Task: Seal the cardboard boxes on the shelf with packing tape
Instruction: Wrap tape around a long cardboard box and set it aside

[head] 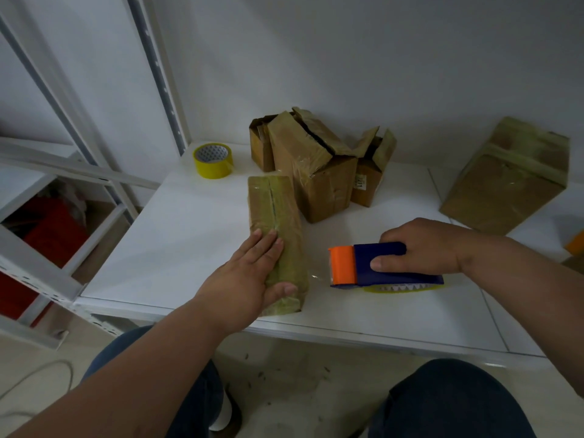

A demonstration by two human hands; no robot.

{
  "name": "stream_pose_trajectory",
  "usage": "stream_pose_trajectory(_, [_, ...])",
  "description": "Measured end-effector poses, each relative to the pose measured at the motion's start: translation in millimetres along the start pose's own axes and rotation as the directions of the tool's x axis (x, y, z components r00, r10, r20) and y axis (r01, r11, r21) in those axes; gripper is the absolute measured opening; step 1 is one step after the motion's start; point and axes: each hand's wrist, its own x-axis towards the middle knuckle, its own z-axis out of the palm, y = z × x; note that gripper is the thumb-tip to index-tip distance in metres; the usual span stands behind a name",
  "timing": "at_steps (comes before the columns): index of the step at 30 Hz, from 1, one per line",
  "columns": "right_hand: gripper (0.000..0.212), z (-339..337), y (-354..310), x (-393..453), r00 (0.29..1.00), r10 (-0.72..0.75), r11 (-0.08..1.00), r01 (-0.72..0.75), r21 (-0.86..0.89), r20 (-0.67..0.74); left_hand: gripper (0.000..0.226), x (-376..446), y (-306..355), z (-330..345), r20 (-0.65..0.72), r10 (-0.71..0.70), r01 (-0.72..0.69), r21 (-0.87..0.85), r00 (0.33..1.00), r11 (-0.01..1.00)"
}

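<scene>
We see a plain white wall behind a white shelf framed by perforated white metal uprights. Below lies a pale, speckled floor, with a grey cable at left and a red bin in the neighbouring rack.

1. One view only, worn on my head, wide-angle.
2. Faces forward and down onto the white shelf; wall at 12 o'clock, my knees at 6.
3. Close in: my forearms enter from 7 and 4 o'clock.
</scene>
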Motion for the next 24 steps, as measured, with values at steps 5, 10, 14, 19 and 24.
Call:
stream_pose_trajectory(5, [0.045, -4, -15, 11, 0.996, 0.04, 0.994, -0.032, -0.101, 0.084, 0.115, -1, 1, 0, -0.012, 0.004, -0.004, -0.014, 1.0, 1.0])
stream_pose_trajectory(10, [0.041, -11, -34, 29, 0.983, 0.11, 0.988, -0.092, -0.124, 0.15, 0.108, -3, 5, -1, -0.003, -0.008, 0.008, -0.021, 1.0, 1.0])
stream_pose_trajectory(14, [0.049, -13, -45, 49, 0.971, 0.179, 0.984, -0.172, -0.055, 0.161, 0.111, -3, 5, 0, 0.003, 0.001, -0.001, -0.036, 1.0, 0.999])
stream_pose_trajectory(19, [0.039, -10, -42, 57, 0.942, 0.257, 0.942, -0.294, 0.161, 0.216, 0.106, -3, 6, -3, 0.029, 0.001, 0.0, -0.016, 1.0, 1.0])
stream_pose_trajectory(24, [0.046, 5, -25, 50, 0.928, 0.321, 0.941, -0.334, 0.043, 0.192, 0.093, -7, 0, -9, 0.072, 0.067, -0.068, 0.017, 0.995, 0.998])
